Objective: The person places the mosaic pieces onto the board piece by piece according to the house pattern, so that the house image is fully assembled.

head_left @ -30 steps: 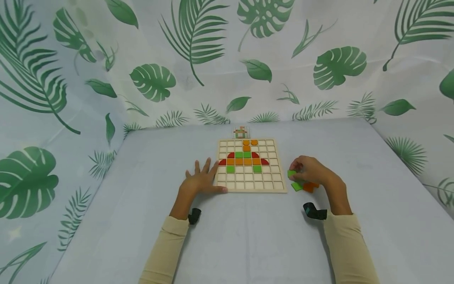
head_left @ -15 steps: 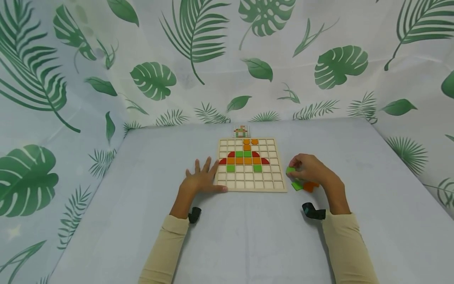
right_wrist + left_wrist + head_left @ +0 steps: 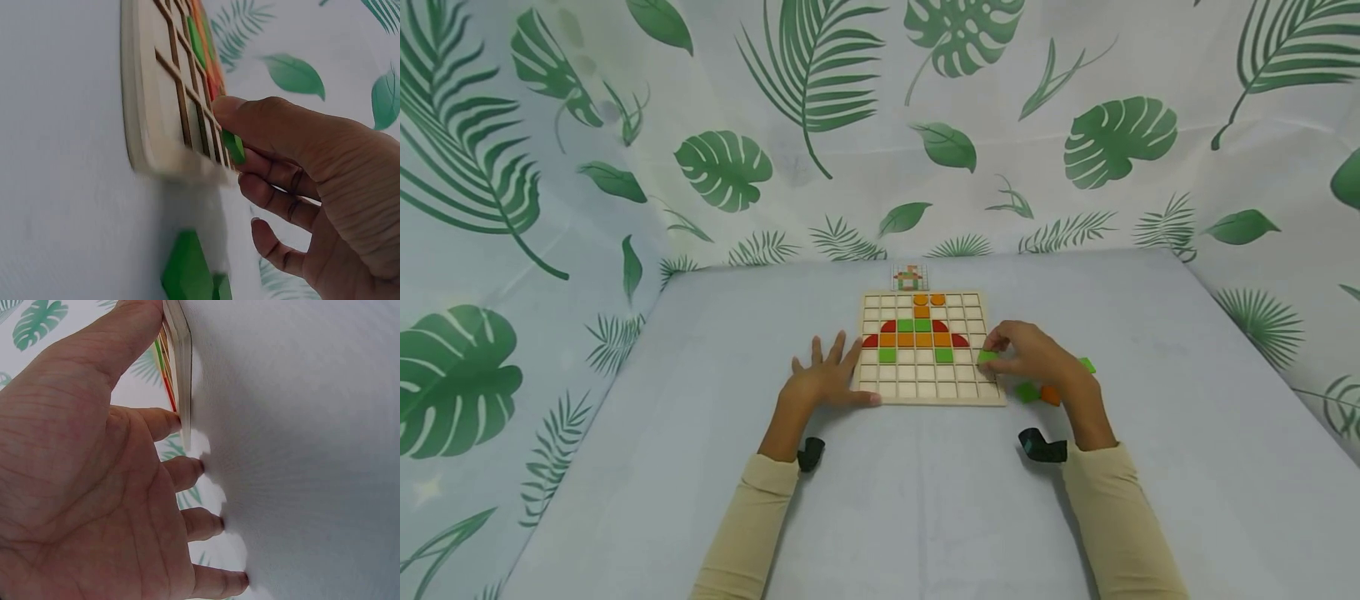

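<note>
A wooden grid board [image 3: 928, 392] lies flat on the table, with red, orange and green tiles set in some of its cells. My left hand [image 3: 823, 383] spreads its fingers at the board's left side; the thumb rests on the near left corner and the index finger touches the left edge. Over the board's right edge, my right hand [image 3: 1033, 354] pinches a green tile [image 3: 234, 146] between thumb and fingers. Beside the board, partly under that hand, lie a loose green tile [image 3: 1027, 392] and an orange tile [image 3: 1050, 395].
A small pattern card [image 3: 910, 277] lies just beyond the board's far edge. Another green tile [image 3: 1087, 365] shows to the right of the right wrist. A leaf-printed cloth [image 3: 850, 183] hangs behind the pale table [image 3: 880, 517].
My right hand has moved left from the loose tiles to the board's right edge, carrying the green tile. The left hand keeps its place.
</note>
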`<state>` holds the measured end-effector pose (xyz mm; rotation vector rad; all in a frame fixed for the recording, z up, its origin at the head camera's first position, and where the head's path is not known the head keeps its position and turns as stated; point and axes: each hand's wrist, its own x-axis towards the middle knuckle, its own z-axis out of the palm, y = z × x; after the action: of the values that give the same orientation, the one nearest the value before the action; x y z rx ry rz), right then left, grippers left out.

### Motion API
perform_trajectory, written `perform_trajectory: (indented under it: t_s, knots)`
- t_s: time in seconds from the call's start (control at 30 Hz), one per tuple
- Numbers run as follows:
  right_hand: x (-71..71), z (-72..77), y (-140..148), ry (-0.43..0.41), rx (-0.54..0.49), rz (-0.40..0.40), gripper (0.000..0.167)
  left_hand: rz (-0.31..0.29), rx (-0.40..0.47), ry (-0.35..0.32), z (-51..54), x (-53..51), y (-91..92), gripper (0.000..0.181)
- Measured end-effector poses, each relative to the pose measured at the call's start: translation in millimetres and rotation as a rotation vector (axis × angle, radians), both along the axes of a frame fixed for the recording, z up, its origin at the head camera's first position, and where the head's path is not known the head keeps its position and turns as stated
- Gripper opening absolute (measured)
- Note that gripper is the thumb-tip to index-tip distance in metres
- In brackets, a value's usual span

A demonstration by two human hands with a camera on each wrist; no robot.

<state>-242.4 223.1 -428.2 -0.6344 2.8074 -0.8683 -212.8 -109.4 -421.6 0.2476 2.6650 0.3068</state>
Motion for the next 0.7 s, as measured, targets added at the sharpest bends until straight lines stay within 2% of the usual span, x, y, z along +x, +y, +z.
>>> perform_trajectory:
  t_s: [0.2, 0.4, 0.7]
  knots:
    - [-5.1, -2.9, -28, 0.014, 0.009, 0.065, 0.029, -0.001, 0.000, -0.001, -2.2, -1.2, -0.6, 0.104]
    - [-5.1, -6.9, -52, 0.103, 0.009, 0.156, 0.030, 0.001, 0.000, 0.000, -5.2, -3.3, -1.1, 0.105]
    - [-1.7, -2.8, -84, 0.100, 0.025, 0.184, 0.029, 0.002, -0.003, -0.004, -3.2, -3.2, -1.2, 0.105]
